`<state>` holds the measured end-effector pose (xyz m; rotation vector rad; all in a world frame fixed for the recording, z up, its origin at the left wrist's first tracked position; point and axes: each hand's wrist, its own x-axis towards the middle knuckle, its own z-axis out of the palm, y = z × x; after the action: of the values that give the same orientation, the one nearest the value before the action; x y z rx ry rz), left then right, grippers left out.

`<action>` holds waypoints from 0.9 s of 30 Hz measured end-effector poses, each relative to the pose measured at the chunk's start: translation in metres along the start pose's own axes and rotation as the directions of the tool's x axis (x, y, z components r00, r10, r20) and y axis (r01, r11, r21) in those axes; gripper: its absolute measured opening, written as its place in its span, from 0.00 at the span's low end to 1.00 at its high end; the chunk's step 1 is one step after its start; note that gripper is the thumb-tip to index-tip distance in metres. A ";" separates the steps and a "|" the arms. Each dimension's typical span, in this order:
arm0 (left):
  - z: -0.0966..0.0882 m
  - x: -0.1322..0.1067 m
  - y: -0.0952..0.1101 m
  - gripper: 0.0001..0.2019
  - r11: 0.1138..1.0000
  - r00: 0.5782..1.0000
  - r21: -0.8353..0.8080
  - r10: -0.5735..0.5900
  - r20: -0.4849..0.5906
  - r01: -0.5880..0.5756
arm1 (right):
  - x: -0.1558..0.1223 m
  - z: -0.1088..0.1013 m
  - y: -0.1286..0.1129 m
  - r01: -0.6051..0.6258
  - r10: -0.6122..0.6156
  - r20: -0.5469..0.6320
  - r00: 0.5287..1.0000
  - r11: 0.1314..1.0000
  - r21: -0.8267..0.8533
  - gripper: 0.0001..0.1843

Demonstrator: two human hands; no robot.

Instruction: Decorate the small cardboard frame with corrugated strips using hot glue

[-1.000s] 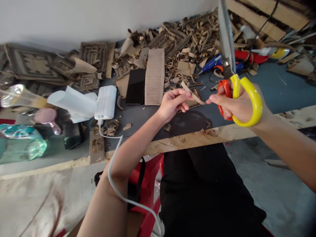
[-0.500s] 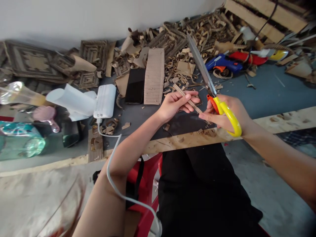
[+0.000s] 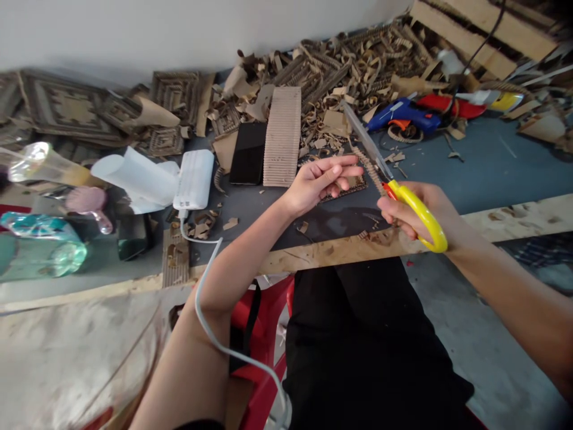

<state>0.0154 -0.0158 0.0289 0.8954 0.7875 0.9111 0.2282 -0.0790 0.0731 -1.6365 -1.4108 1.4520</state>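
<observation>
- Gripping yellow-and-red-handled scissors [image 3: 405, 194] in the right hand [image 3: 435, 202], blades pointing up and leftward, apparently closed together.
- Also pinching, in the right fingertips, the lower end of a narrow corrugated cardboard strip [image 3: 369, 170]; holding it above the surface [image 3: 492, 155], close alongside the blades, with its upper end free.
- Reaching out with the left hand [image 3: 322, 182], fingers loosely spread, pinching nothing visible. Near the strip; cannot tell about actual contact.
- Below the left fingers, partly covered by them: a small square cardboard piece [image 3: 353, 183] on the surface.
- Farther off: a wide corrugated sheet [image 3: 282, 140] beside a black phone [image 3: 247, 154], and a blue glue gun [image 3: 403, 114].
- Judging by pose: probably handling the strip between cuts, perhaps checking length or shape.
- Next, likely calling for a steady left-hand pinch on the free end, with fingers clear of the blades.
</observation>
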 end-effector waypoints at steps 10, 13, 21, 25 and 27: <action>0.001 0.003 -0.008 0.09 0.995 0.999 0.091 0.038 0.024 -0.040 | 0.007 0.011 -0.001 -0.028 0.023 0.135 0.991 0.999 0.036 0.22; 0.003 0.002 -0.007 0.06 0.988 0.990 0.116 0.109 -0.091 -0.098 | 0.010 0.016 -0.008 -0.045 0.030 0.188 0.982 0.996 0.079 0.21; -0.001 0.005 -0.004 0.15 0.947 0.874 0.131 0.320 -0.365 -0.292 | 0.018 0.019 -0.009 -0.112 0.000 0.387 0.922 0.958 0.266 0.34; -0.001 0.008 -0.002 0.12 0.962 0.881 0.153 0.270 -0.389 -0.227 | 0.018 0.019 0.000 -0.078 -0.066 0.401 0.914 0.940 0.332 0.35; -0.001 0.008 -0.002 0.12 0.970 0.891 0.147 0.237 -0.387 -0.194 | 0.019 0.020 0.005 -0.084 -0.078 0.410 0.909 0.928 0.363 0.30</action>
<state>0.0185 -0.0091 0.0249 0.9104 1.1129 1.2867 0.2095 -0.0683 0.0558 -1.1294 -1.2330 2.0180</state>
